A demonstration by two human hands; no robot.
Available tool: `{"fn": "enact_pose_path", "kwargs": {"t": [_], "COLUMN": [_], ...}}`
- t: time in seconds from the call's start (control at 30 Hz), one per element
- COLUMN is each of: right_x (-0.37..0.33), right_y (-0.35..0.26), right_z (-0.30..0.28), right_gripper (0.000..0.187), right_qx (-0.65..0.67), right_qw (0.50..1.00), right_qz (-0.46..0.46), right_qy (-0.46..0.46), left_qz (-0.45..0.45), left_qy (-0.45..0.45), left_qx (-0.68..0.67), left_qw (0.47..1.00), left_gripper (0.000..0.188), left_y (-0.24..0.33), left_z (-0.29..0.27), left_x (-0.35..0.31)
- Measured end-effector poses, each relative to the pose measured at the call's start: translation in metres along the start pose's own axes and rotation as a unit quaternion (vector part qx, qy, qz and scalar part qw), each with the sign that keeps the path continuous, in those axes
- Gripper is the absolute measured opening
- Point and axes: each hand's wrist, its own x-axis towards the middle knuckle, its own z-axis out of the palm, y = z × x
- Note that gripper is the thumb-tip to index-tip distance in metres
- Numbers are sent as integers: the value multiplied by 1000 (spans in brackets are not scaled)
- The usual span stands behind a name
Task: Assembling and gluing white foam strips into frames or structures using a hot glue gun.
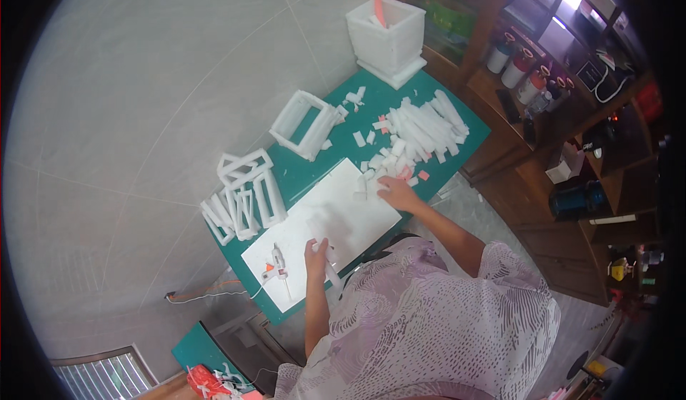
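Note:
My left hand is closed around a white foam piece at the near edge of a white board. One white strip of that piece sticks out below my fingers; its upper part is blurred. Farther right, my right hand reaches over the board's right end, thumb and forefinger apart, at the edge of a heap of small white foam blocks. A white hot glue gun with an orange trigger rests on the board's left end.
Long foam strips are piled at the right of the green table. Joined foam frames lie at the left, and a box-shaped frame stands behind the board. A white foam planter is at the far corner, beside a wooden cabinet.

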Motion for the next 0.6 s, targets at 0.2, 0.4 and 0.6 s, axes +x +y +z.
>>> {"fn": "enact_pose_path", "kwargs": {"t": [0.2, 0.4, 0.6], "right_x": [52, 68, 25], "right_y": [74, 54, 19], "right_z": [-17, -21, -28], "right_gripper": [35, 47, 50], "right_qx": [-78, -165, -38], "right_qw": [996, 983, 995], "right_qz": [24, -5, -90], "right_qy": [41, 83, -28], "left_qz": [-16, -9, 86], "left_qy": [-14, 39, 77], "left_qx": [-7, -21, -156], "left_qw": [1000, 999, 981], "left_gripper": [33, 29, 28], "left_y": [9, 22, 64], "left_z": [51, 70, 105], "left_x": [-23, -29, -31]}}
